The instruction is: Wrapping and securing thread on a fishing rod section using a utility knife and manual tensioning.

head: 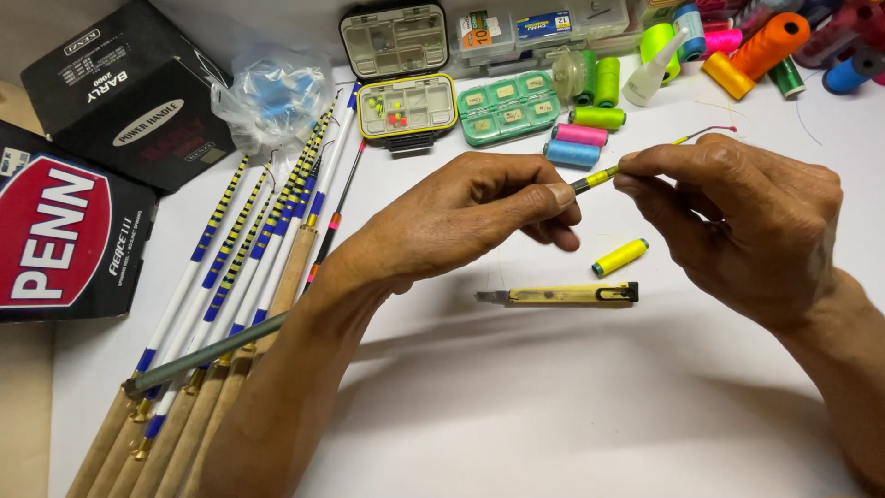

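Above white table (pixel 553 415), between left hand (pixel 461 221) and right hand (pixel 737 231), both pinching thin rod tip (pixel 599 175) over knife (pixel 562 295) and yellow spool (pixel 619 257); better to keep grip light, turn slowly, avoid bending tip.

Work surface: a bench (pixel 553 406) covered in a plain white sheet, smooth and matt, filling nearly the whole view. Along the left edge a strip of bare tan surface (pixel 23 415) shows beside the white covering (whether it is wood or board cannot be told). At the top left corner a pale grey-white wall (pixel 37 28) meets the bench. Lighting is bright and even, coming from above and somewhat ahead, casting soft grey shadows toward the near edge. No floor or window is in view.
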